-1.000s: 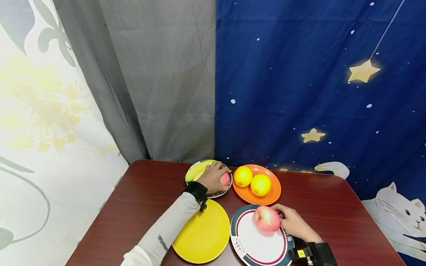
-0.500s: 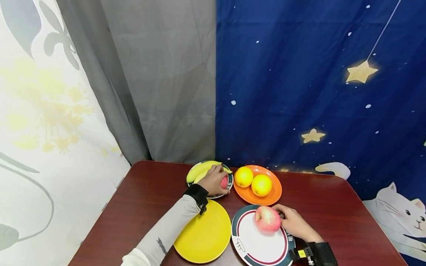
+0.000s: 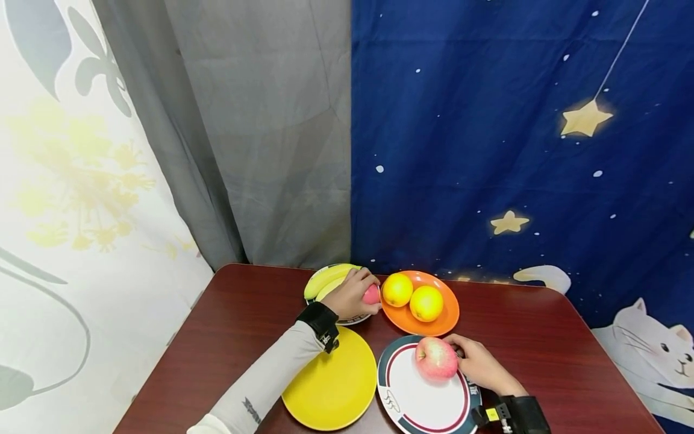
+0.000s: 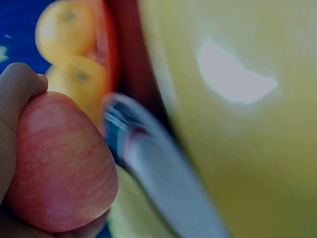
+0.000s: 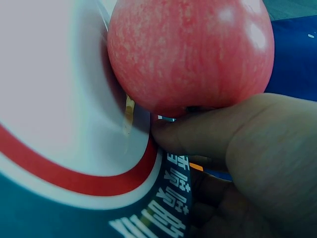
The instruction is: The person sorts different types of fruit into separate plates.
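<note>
My left hand (image 3: 349,295) grips a pink-red apple (image 3: 372,294) over the back-left plate (image 3: 355,320), to the right of the bananas (image 3: 329,279). In the left wrist view the apple (image 4: 64,163) fills the curve of the hand, above that plate's pale inside. At the front right, my right hand (image 3: 481,364) pinches the rim of a white plate (image 3: 412,401) with a dark lettered border. The right wrist view has the thumb (image 5: 190,133) over the rim and the fingers beneath it. A second apple (image 3: 435,359) sits on this plate, close beside the thumb.
An orange plate (image 3: 446,324) with two oranges (image 3: 412,295) stands at the back, beside the left hand's apple. A yellow plate (image 3: 336,386) lies under the left forearm, left of the white plate. Grey and blue curtains (image 3: 434,150) hang behind the table (image 3: 217,325).
My left hand has shifted slightly to the right with its apple, away from the bananas and nearer the orange plate. The right hand and its plate stay in place.
</note>
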{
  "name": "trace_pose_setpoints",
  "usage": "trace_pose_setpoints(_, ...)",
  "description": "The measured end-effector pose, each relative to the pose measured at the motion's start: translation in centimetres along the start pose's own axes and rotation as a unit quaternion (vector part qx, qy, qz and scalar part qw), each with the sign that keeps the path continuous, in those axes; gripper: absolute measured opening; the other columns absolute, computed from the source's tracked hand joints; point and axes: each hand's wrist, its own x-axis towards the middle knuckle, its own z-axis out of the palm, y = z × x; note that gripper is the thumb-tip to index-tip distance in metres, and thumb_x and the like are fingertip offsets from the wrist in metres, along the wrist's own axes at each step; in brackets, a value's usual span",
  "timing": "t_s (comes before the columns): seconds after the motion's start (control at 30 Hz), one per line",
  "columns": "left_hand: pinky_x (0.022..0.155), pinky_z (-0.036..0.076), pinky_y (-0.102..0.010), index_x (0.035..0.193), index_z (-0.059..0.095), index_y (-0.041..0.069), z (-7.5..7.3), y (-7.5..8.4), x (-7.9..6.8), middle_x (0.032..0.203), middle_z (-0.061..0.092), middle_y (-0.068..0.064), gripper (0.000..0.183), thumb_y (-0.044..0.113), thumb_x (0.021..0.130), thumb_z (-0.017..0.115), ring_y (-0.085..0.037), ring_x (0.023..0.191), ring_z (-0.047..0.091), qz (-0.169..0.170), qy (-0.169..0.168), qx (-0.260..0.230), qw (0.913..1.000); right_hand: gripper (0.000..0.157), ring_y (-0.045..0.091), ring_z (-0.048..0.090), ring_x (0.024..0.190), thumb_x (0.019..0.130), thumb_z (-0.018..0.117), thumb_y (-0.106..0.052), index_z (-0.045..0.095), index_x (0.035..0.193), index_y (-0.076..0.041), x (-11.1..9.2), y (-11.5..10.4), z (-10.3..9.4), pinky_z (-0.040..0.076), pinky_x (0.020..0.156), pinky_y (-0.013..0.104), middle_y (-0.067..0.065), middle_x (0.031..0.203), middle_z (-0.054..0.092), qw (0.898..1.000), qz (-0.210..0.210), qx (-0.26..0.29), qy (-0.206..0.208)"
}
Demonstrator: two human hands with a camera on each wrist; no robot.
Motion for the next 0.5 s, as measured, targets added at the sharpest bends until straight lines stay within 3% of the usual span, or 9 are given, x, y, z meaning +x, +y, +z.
trace_pose_setpoints(0.2, 0.068, 0.041, -0.009, 0.113, 0.06, 0.02, -1.6, 4.4, -0.9, 0.105, 0.042, 0.006, 0.046, 0.045, 0.076, 0.069, -0.007, 0.089, 0.046, 0.06, -0.003, -0.046, 0.9971, 0.025, 0.015, 0.052, 0.075, 0.087, 0.059, -0.006, 0.061, 0.112, -0.008, 0.0, 0.0, 0.0, 0.046, 0.067, 0.028, 0.0, 0.096, 0.061, 1.0, 0.001, 0.005, 0.0)
trace_pose_setpoints(0.37, 0.069, 0.038, -0.008, 0.11, 0.058, 0.027, -1.0, 8.3, -3.0, 0.107, 0.04, 0.008, 0.042, 0.048, 0.075, 0.067, -0.003, 0.086, 0.044, 0.134, -0.059, -0.021, 0.989, 0.023, 0.014, 0.053, 0.076, 0.088, 0.06, -0.009, 0.061, 0.112, -0.008, 0.0, -0.1, -0.1, 0.046, 0.068, 0.028, 0.0, 0.096, 0.061, 1.0, -0.005, 0.003, -0.001)
trace_pose_setpoints(0.5, 0.072, 0.036, -0.01, 0.112, 0.056, 0.029, 0.3, 10.7, -4.6, 0.109, 0.039, 0.009, 0.044, 0.054, 0.076, 0.063, -0.002, 0.09, 0.041, 0.188, -0.11, 0.015, 0.9758, 0.023, 0.012, 0.055, 0.077, 0.09, 0.061, -0.013, 0.061, 0.112, -0.009, -0.1, -0.3, -0.2, 0.046, 0.068, 0.028, 0.0, 0.097, 0.062, 1.0, -0.005, 0.003, -0.002)
